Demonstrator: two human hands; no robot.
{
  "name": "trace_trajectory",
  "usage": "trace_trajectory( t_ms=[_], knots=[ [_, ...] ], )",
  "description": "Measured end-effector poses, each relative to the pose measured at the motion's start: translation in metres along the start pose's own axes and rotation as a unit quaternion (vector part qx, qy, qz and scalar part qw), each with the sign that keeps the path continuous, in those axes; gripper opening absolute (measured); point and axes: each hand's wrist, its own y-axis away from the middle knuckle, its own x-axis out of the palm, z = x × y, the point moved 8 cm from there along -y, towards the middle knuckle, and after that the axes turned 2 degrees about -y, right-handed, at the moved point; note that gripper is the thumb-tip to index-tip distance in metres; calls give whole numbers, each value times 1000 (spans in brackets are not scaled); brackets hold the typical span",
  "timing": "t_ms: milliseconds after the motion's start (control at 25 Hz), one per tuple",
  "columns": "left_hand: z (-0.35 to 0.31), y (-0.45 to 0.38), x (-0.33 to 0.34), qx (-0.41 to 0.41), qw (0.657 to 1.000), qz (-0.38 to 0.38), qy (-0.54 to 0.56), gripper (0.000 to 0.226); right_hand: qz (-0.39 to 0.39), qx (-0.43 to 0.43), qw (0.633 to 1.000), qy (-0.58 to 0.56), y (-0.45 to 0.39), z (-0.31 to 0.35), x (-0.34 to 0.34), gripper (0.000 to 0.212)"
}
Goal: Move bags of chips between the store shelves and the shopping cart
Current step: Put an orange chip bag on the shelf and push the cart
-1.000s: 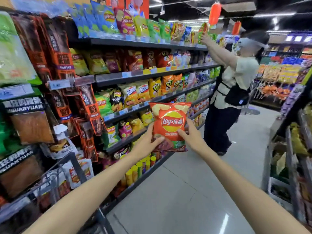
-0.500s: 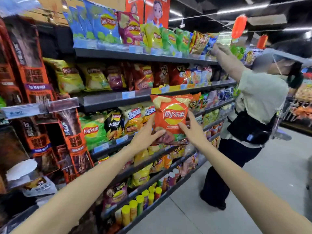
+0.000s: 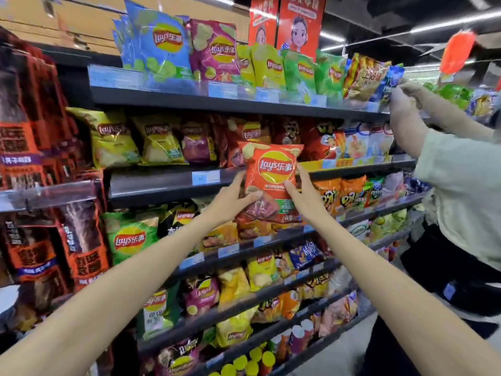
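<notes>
I hold a red bag of chips [image 3: 271, 183] upright between both hands, out in front of the shelves. My left hand [image 3: 233, 198] grips its lower left edge, thumb curled across the front of the bag and the other fingers hidden behind it. My right hand [image 3: 303, 196] clasps the lower right edge, fingers laid up along the side of the bag and bent round it; how far they wrap behind I cannot tell.

Just beyond my fingertips runs the second shelf [image 3: 168, 183], a dark ledge with a price tag [image 3: 205, 177] to the left of my left hand. The top of the bag overlaps the row of yellow, purple and red chip bags [image 3: 160, 142] standing on that shelf. Above my hands the top shelf [image 3: 217, 100] carries blue, magenta and green bags [image 3: 162, 50], with two red posters [image 3: 292, 23] higher up against a dark ceiling crossed by strip lights. Under my wrists a green bag [image 3: 130, 238] and orange snack packs [image 3: 341, 195] fill the next shelf, with further rows and yellow-capped tubes [image 3: 252, 362] lower down.

To the right of my right hand another person in a pale top [image 3: 461, 191] reaches up to the top shelf. Left of my left arm hang dark orange-labelled packets [image 3: 29, 147].
</notes>
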Motion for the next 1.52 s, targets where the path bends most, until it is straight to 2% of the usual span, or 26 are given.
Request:
trace_trajectory(
  t_ms=[280, 480, 640, 760, 1040, 1240, 1360, 1520],
  knots=[
    [3, -105, -12, -22, 994, -101, -34, 90, 56, -94, 993, -54, -123, -18, -17, 63],
    [5, -142, -23, -43, 989, -127, -59, 72, 106, -112, 986, -65, -176, -27, -6, 71],
    [10, -167, -26, -46, 989, -129, -54, 70, 116, -130, 982, -78, -210, -33, 1, 73],
    [9, -186, -34, -41, 987, -141, -67, 60, 121, -144, 978, -88, -237, -36, 6, 70],
    [17, -210, -36, -50, 982, -117, -142, 47, 139, -164, 974, -74, -267, -47, 19, 61],
    [35, -215, -27, -68, 987, -65, -131, 52, 120, -183, 975, -50, -277, -62, 26, 63],
    [38, -219, -26, -59, 987, -60, -140, 54, 105, -174, 979, -34, -277, -70, 27, 64],
    [47, -226, -15, -68, 989, -30, -127, 65, 98, -144, 985, -5, -278, -91, 24, 77]
  ],
)
